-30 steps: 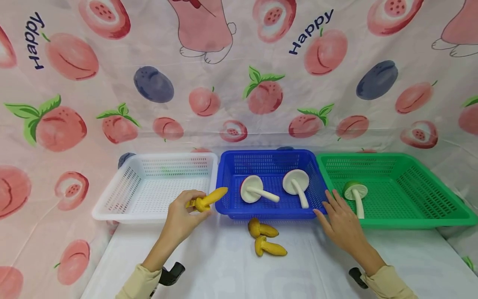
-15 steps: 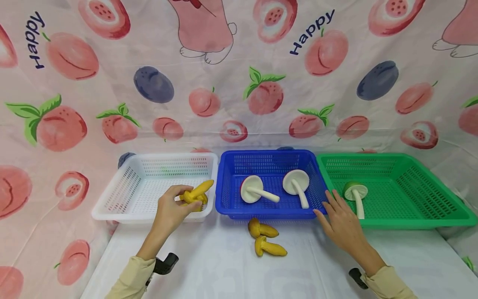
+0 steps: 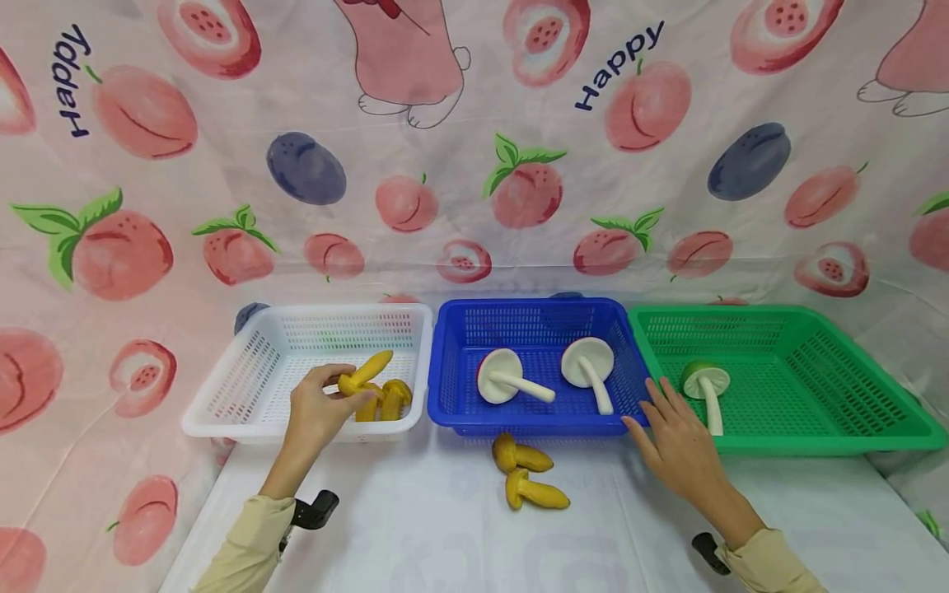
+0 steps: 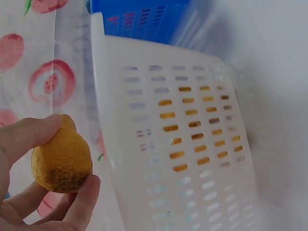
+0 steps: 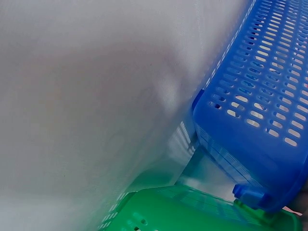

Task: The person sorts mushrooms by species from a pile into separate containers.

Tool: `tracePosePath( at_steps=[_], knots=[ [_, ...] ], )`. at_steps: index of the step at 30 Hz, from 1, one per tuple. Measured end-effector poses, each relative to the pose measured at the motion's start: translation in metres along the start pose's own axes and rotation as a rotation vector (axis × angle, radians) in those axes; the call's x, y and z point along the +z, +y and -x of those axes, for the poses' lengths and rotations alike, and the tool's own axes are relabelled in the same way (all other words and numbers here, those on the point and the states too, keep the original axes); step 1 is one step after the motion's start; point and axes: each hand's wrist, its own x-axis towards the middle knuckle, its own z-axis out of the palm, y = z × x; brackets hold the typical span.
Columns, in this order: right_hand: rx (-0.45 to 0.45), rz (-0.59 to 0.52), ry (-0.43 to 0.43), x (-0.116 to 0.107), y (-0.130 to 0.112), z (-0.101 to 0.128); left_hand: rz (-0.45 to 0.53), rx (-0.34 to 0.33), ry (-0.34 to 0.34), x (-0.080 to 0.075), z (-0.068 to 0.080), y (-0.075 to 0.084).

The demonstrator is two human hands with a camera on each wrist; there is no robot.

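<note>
My left hand (image 3: 329,401) pinches a yellow toy mushroom (image 3: 366,371) by its cap, low over the front right of the white basket (image 3: 245,387). More yellow mushrooms (image 3: 395,398) lie in that basket just beside it. In the left wrist view my fingers (image 4: 79,199) grip the yellow cap (image 4: 61,160) next to the white basket wall (image 4: 202,144). My right hand (image 3: 662,422) rests with straight fingers against the front right corner of the blue basket (image 3: 534,317). Two yellow mushrooms (image 3: 521,454) (image 3: 535,492) lie on the table in front of the blue basket.
The blue basket holds two white mushrooms (image 3: 504,377) (image 3: 591,366). A green basket (image 3: 815,371) at the right holds a green-capped mushroom (image 3: 707,385). The right wrist view shows only the blue basket corner (image 5: 260,125) and green basket rim (image 5: 192,209). A fruit-print cloth hangs behind.
My left hand has carried the yellow mushroom leftward from the blue basket's corner to over the white basket and lowered it. The right hand has stayed in place.
</note>
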Motion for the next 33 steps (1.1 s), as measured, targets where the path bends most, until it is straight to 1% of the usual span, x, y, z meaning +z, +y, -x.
tracePosePath(
  at_steps=[7, 19, 27, 33],
  knots=[
    [-0.002, 0.003, -0.003, 0.000, -0.001, 0.000, -0.049, -0.030, 0.026, -0.006, -0.010, -0.015],
    [0.004, 0.008, -0.004, -0.001, 0.000, 0.000, -0.152, -0.064, 0.061, -0.014, -0.024, -0.038],
    [-0.005, 0.008, 0.004, -0.001, 0.000, -0.001, -0.209, -0.127, 0.029, -0.023, -0.031, -0.046],
    [-0.008, 0.012, 0.006, -0.001, 0.000, -0.001, -0.265, -0.150, -0.011, -0.022, -0.034, -0.048]
  ],
)
